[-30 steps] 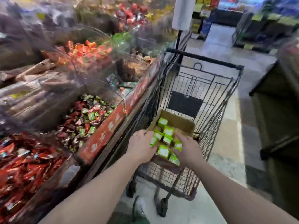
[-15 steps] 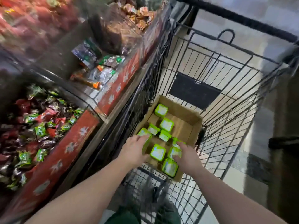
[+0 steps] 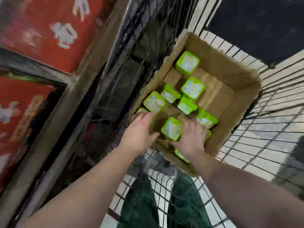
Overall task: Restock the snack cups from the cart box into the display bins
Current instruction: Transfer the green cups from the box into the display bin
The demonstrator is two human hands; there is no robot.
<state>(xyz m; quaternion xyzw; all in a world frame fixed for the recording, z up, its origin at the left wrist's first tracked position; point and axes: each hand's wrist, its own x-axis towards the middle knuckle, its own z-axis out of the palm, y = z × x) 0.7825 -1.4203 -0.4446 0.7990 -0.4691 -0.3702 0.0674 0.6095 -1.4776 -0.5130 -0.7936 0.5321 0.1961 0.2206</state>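
Both hands are down in the near end of the cardboard box [image 3: 243, 89], lower centre of the frame. The left hand [image 3: 139, 134] has its fingers curled down onto a green cup [image 3: 142, 111] at the box's left wall, though whether that grip has closed I cannot tell. The right hand [image 3: 189, 142] is bent over the cups by the near right wall, thumb beside the central snack cup [image 3: 171, 130]; its grip too is hidden under the palm. Half a second ago the view took in the display bins and the whole cart [image 3: 271, 145] — now the head has dropped and leaned in, so the box fills the middle and only the red bin fronts [image 3: 49, 30] show at upper left. The hands have shifted little. About nine cups lie loose in the box, some upright, some tipped. My reading — the person is gathering a handful, and nothing from this load has reached the bins yet.
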